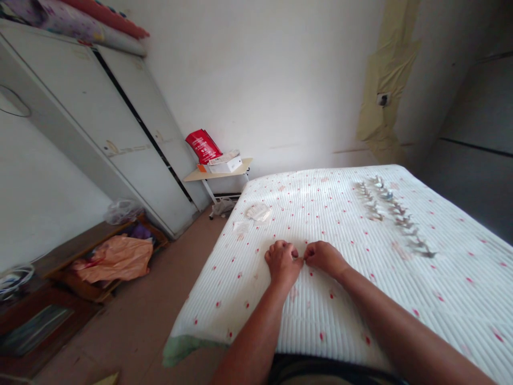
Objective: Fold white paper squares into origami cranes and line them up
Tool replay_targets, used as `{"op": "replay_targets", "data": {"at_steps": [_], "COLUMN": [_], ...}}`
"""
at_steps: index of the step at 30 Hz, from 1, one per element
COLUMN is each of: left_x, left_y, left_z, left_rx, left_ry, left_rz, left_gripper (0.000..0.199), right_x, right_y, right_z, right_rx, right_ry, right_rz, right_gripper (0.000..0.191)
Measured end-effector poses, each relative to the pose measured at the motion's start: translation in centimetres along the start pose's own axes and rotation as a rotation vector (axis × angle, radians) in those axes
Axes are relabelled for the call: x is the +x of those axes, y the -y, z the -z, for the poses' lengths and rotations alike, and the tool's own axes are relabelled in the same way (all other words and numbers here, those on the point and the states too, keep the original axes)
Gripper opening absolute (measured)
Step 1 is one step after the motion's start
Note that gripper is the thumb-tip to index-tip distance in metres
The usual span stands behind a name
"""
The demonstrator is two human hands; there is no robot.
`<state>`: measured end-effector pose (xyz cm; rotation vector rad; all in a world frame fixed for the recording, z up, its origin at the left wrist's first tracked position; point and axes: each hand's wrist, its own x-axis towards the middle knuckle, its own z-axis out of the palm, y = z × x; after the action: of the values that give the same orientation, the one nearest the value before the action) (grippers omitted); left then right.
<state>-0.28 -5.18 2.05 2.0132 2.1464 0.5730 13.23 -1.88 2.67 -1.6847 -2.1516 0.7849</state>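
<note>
1. Head view: could lose the small piece (303, 260) from between the fingertips, with so little to hold; likely hard to spot afterwards against the pale, patterned bed cover (316, 310)
2. Could tear or bend it wrongly by pulling the hands apart unevenly, if as thin as seemingly the paper slip (241, 226) beyond the left hand (284, 258)
3. Could topple the small folded-looking shapes (399, 209), set in two rows farther off to the right, by swinging the right hand (325, 256) wide or pressing into soft bedding
4. Grip of each hand: apparently pinched closed around the piece, too tiny to identify
5. Pose: hands almost tip to tip, low over the bed cover; left fingers curled, thumb pointing right; right fingers folded down toward that thumb; forearms (395, 321) converging from below
</note>
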Motion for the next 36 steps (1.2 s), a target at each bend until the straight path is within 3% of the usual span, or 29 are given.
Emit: {"op": "replay_targets", "data": {"at_steps": [10,25,36], "left_x": [0.8,0.7,0.6], "left_y": [1.7,1.0,1.4], "left_z": [0.2,0.7,0.4], "left_rx": [-0.09,-0.038,-0.078], "left_ry": [0.092,0.118,0.091], "left_rz": [-0.125,-0.072,-0.095], "left_gripper": [0.008,0.011,0.012], "right_x": [0.8,0.1,0.1], "right_y": [-0.6,0.8,-0.3], "right_z": [0.5,0.2,0.9], "right_rx": [-0.062,-0.194,-0.092], "right_ry": [0.074,-0.005,0.051], "right_rz": [0.007,-0.097,0.021], "right_gripper": [0.017,0.011,0.018]}}
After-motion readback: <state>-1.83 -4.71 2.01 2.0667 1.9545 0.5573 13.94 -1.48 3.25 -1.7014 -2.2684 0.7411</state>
